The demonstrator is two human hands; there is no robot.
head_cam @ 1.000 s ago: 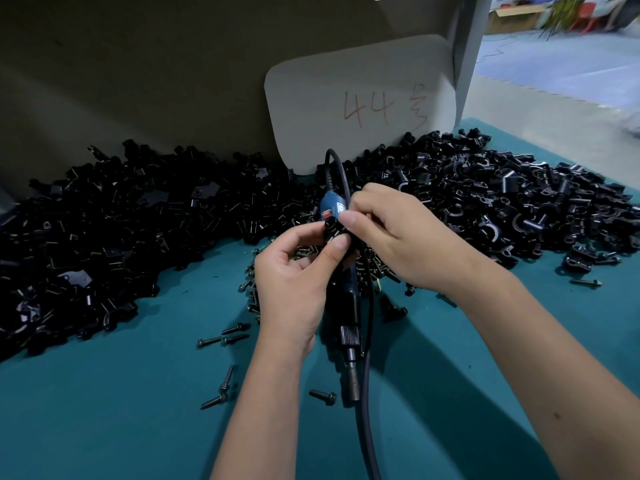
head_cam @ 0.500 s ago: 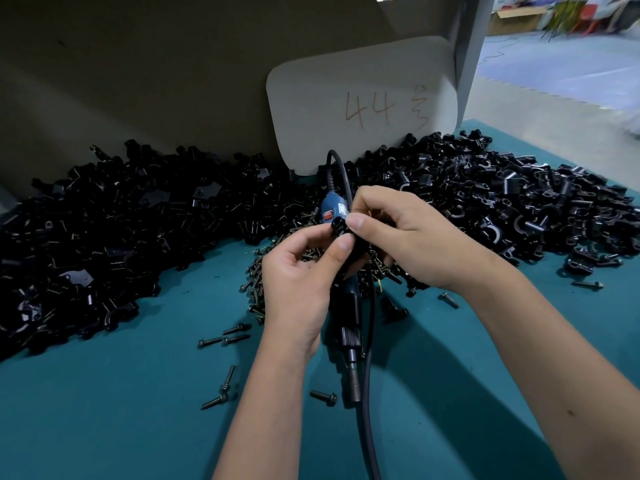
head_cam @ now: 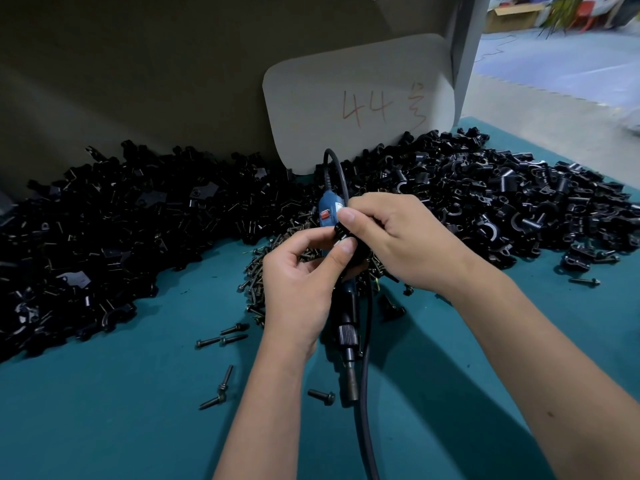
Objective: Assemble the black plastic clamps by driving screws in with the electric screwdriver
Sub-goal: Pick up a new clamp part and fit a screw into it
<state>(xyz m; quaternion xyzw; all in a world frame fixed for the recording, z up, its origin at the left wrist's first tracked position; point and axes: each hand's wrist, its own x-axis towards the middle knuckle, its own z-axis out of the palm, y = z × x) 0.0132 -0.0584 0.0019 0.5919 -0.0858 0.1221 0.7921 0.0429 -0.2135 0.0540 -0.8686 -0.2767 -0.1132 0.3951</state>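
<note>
Head view, both hands' fingers (head_cam: 347,244) pinching clamp (head_cam: 343,232)

Dim overall; upper left of frame was murky, almost black. Brightest area sat at upper right, where daylight washed the floor (head_cam: 571,64) pale and soft-focused. Arms cast broad dark shadows on the teal table (head_cam: 104,427) at lower right. Wide-angle bending showed at edges. Black parts pile (head_cam: 104,237) lost detail at left; centre stayed fairly sharp.
</note>
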